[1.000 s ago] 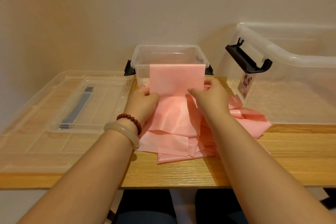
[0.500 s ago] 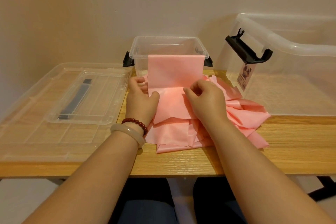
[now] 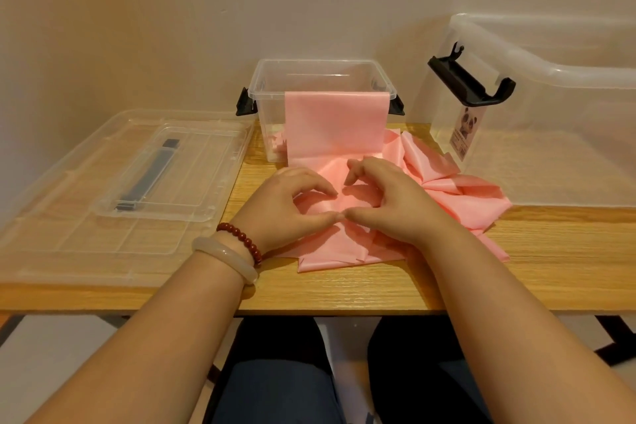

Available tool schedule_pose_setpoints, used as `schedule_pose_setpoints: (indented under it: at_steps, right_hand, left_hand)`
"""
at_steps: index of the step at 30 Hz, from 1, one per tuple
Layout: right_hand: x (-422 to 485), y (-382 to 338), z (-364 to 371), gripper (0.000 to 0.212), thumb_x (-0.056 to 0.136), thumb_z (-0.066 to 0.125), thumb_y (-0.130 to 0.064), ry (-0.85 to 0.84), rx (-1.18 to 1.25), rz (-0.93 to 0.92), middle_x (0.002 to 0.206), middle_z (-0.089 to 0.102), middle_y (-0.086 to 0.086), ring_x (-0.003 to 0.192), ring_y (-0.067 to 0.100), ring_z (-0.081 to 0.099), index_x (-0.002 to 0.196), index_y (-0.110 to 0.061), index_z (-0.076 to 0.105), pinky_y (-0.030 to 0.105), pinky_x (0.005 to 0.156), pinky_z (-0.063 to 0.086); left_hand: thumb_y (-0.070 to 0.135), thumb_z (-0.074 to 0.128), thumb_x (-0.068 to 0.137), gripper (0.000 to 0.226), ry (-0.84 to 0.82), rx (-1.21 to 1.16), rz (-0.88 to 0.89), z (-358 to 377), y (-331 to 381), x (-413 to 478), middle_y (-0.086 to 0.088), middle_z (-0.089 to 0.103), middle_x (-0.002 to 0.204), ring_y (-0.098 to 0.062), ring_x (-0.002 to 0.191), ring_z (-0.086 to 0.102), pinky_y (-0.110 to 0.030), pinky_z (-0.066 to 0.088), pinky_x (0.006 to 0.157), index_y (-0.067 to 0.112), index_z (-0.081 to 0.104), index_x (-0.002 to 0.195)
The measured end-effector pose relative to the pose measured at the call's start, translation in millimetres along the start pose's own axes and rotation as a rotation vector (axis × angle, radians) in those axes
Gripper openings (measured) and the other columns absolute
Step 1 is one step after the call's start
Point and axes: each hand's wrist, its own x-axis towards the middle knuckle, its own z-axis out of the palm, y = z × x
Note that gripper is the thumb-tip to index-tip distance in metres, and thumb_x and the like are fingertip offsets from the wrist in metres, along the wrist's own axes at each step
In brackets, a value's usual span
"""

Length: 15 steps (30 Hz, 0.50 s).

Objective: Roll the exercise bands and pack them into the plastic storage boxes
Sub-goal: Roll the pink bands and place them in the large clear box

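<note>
Left hand point(image 3: 285, 208), two bracelets point(image 3: 237, 248) at its wrist, has its fingers curled down onto the pink band point(image 3: 335, 127), grasping it. The right hand point(image 3: 399, 200) mirrors it, and the two thumb tips touch.

At the far left of the surface point(image 3: 344, 289) lie two clear lids point(image 3: 103, 189), the smaller on the larger. Next comes the box point(image 3: 266, 120), open, with black latches. The band's long axis runs straight away from the person. It goes from under the hands, up the box's front wall and over the rim, with the far end inside. The slack lies in loose folds to the right, touching the big box point(image 3: 550, 134).

Half a second ago the hands were up at the foot of the box. Now they sit nearer the person, closer together. The draped end has not shifted.
</note>
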Motion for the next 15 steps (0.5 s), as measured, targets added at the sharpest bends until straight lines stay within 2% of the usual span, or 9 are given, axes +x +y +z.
schedule_pose_setpoints:
  at_steps: [2, 4, 6, 8, 12, 15]
  right_hand:
    - [-3, 2, 1, 0.035, 0.074, 0.071, -0.018, -0.037, -0.065, -0.014, 0.143, 0.044, -0.007, 0.131, 0.012, 0.037, 0.103, -0.029, 0.054, 0.029, 0.094, 0.036]
    - [-4, 4, 6, 0.030, 0.075, 0.069, -0.013, -0.002, -0.098, -0.045, 0.147, 0.043, -0.008, 0.136, 0.010, 0.032, 0.099, -0.026, 0.057, 0.028, 0.101, 0.032]
    - [-5, 7, 10, 0.020, 0.077, 0.065, -0.008, 0.084, -0.059, -0.084, 0.142, 0.051, -0.005, 0.137, 0.012, 0.035, 0.091, -0.022, 0.061, 0.029, 0.106, 0.032]
    - [-6, 9, 13, 0.017, 0.079, 0.062, -0.005, 0.163, 0.015, -0.094, 0.133, 0.059, -0.002, 0.135, 0.012, 0.040, 0.083, -0.022, 0.063, 0.029, 0.107, 0.032]
    - [-7, 11, 15, 0.013, 0.084, 0.064, -0.007, 0.320, 0.000, -0.148, 0.114, 0.068, -0.002, 0.120, 0.015, 0.052, 0.086, -0.016, 0.073, 0.033, 0.102, 0.040]
    - [-8, 12, 13, 0.007, 0.084, 0.068, -0.014, 0.493, -0.087, -0.205, 0.090, 0.063, -0.009, 0.097, 0.016, 0.055, 0.085, -0.013, 0.075, 0.027, 0.086, 0.039]
  left_hand:
    - [0.035, 0.076, 0.075, 0.031, -0.055, 0.025, -0.023, 1, -3, -3, 0.023, 0.055, 0.109, -0.004, 0.114, 0.047, -0.025, 0.039, 0.100, 0.034, 0.066, 0.105]
    - [0.019, 0.071, 0.080, 0.027, -0.046, 0.029, -0.022, 4, -5, -6, 0.023, 0.055, 0.110, -0.007, 0.116, 0.047, -0.025, 0.038, 0.102, 0.032, 0.067, 0.103]
    - [0.010, 0.066, 0.082, 0.025, 0.016, 0.000, -0.020, 6, -6, -5, 0.016, 0.062, 0.107, -0.009, 0.112, 0.053, -0.022, 0.041, 0.099, 0.025, 0.071, 0.101]
    - [0.013, 0.065, 0.086, 0.021, 0.058, -0.041, -0.050, 7, -5, -4, 0.012, 0.066, 0.105, -0.009, 0.106, 0.057, -0.020, 0.044, 0.095, 0.022, 0.073, 0.103]
    - [0.018, 0.060, 0.092, 0.016, 0.110, -0.140, -0.067, 9, -4, -3, 0.010, 0.070, 0.096, -0.004, 0.097, 0.060, -0.027, 0.049, 0.090, 0.021, 0.075, 0.097]
    - [0.019, 0.063, 0.091, 0.011, 0.228, -0.115, -0.032, 11, -5, -1, 0.014, 0.064, 0.091, -0.007, 0.095, 0.058, -0.025, 0.047, 0.088, 0.020, 0.073, 0.089]
